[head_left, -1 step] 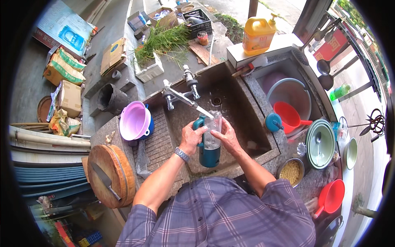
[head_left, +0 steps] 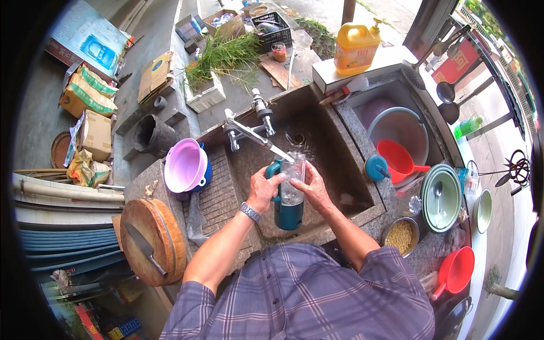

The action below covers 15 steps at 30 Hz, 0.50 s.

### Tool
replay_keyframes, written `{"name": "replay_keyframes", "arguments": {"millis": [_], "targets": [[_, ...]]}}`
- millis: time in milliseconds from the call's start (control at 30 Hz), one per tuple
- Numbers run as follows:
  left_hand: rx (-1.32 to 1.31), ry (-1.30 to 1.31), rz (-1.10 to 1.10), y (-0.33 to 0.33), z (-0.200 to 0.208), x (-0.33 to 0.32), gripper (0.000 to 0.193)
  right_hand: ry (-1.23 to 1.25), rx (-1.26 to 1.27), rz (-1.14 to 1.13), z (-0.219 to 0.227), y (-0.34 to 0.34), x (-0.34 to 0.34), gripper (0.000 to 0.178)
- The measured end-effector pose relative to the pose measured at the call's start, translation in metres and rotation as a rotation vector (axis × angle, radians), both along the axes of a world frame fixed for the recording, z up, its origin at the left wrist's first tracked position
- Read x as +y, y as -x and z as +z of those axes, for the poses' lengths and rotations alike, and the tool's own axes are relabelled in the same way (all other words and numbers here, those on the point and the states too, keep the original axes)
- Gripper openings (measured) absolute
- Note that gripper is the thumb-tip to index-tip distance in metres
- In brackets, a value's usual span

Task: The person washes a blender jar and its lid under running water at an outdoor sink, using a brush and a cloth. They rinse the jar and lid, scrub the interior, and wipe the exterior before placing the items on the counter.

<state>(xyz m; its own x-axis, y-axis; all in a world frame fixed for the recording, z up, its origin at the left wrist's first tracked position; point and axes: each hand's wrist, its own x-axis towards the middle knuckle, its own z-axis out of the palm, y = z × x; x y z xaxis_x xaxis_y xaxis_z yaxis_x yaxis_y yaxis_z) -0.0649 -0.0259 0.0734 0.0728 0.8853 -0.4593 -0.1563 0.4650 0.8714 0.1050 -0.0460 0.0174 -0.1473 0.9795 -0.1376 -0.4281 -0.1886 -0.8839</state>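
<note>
- Positions of both hands show no clear shift since the earlier frame; only the water (head_left: 300,148) near the drain (head_left: 296,139) shows a slightly different pattern. Judgement: the work in hand remains at the same stage, with the jug (head_left: 289,216) held at the tap (head_left: 252,136).
- Sink (head_left: 331,144): stone basin directly ahead of the body, set into the counter (head_left: 422,258). The jug is held over its near part.
- Forearms: the left forearm (head_left: 226,243) and right forearm (head_left: 350,232) enter from the lower edge and converge over the near rim of the sink. Both elbows are bent.
- Tap: metal, mounted behind the jug. Its spout angles down to the right and ends at the jug's mouth; contact between the two cannot be confirmed.
- Jug: clear upper wall, teal base, teal handle on the left side. Base faces the body, mouth lies toward the spout; exact tilt cannot be told.
- Left hand (head_left: 261,190): closed on the handle, thumb pointing toward the clear wall.
- Right hand (head_left: 313,190): gripping the clear wall from the right, thumb on the near face; the fingers are partly hidden.
- Lid (head_left: 374,168): teal, round, resting apart from the jug, right of the sink.
</note>
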Motion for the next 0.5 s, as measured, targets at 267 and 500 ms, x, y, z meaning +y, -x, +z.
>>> {"name": "replay_keyframes", "arguments": {"millis": [267,500], "targets": [[0.3,0.053,-0.062,0.008,0.003,-0.001,0.026,0.09,-0.206,0.071,-0.009,0.004,-0.007,0.067],[0.802,-0.175,-0.33,0.062,0.005,-0.002,0.043,-0.445,-1.202,-0.034,-0.021,-0.029,-0.01,0.056]]}}
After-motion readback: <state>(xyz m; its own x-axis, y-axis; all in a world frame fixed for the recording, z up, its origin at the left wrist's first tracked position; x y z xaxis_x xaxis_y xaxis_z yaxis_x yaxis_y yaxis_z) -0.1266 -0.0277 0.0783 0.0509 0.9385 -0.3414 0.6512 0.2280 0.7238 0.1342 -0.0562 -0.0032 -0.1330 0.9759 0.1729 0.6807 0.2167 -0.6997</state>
